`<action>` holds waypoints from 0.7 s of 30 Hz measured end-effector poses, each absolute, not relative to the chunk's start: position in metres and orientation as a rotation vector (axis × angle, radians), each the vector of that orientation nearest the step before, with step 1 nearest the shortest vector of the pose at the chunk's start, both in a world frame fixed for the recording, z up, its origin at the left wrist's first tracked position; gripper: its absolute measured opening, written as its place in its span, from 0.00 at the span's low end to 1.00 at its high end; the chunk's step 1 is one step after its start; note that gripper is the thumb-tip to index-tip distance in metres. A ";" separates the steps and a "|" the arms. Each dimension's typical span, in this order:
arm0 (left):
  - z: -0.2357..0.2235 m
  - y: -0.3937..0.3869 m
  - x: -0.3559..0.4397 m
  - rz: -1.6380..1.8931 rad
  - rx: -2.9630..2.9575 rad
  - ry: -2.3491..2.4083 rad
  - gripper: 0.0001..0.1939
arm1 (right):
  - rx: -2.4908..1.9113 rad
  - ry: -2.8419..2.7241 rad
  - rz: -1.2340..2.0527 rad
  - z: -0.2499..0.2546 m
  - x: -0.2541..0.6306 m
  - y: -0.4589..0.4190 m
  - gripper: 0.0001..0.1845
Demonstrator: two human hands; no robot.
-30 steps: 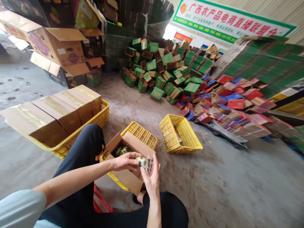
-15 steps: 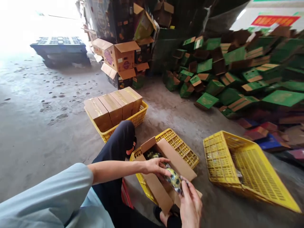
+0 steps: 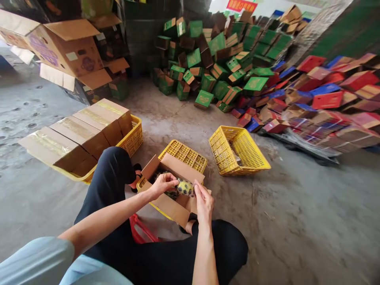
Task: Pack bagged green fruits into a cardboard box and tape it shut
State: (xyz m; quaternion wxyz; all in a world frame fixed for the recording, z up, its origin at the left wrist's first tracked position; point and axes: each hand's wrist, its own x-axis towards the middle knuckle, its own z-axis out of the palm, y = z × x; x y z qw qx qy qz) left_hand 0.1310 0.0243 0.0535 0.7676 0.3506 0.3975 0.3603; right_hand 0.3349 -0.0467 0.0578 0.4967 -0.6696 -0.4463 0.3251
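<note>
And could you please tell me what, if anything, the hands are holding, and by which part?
A yellow, dark-spotted wrapped item: the left hand pinches one end, the right hand the other.

We see tumbled green boxes at twelve o'clock, a red banner at one, red and blue boxes at two, and an open purple-printed carton at ten.

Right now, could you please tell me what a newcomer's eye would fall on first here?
Probably the big heap of green boxes at the back, with red and blue boxes to its right. Nearer, the left hand and right hand hold a spotted yellow packet over an open carton. On the left, taped cartons sit in a yellow crate.
</note>
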 end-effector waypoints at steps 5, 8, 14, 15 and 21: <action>0.057 0.026 0.130 0.748 0.794 0.888 0.32 | -1.675 -1.037 0.772 0.050 0.340 -0.050 0.31; 0.058 0.026 0.132 0.732 0.812 0.885 0.33 | -1.720 -1.050 0.738 0.050 0.341 -0.053 0.31; 0.061 0.026 0.132 0.748 0.842 0.857 0.32 | -1.692 -0.984 0.847 0.061 0.338 -0.055 0.34; 0.061 0.025 0.131 0.754 0.845 0.855 0.32 | -1.666 -0.966 0.874 0.062 0.337 -0.055 0.35; 0.062 0.022 0.125 0.809 0.836 0.836 0.33 | -1.553 -0.819 0.992 0.060 0.335 -0.055 0.30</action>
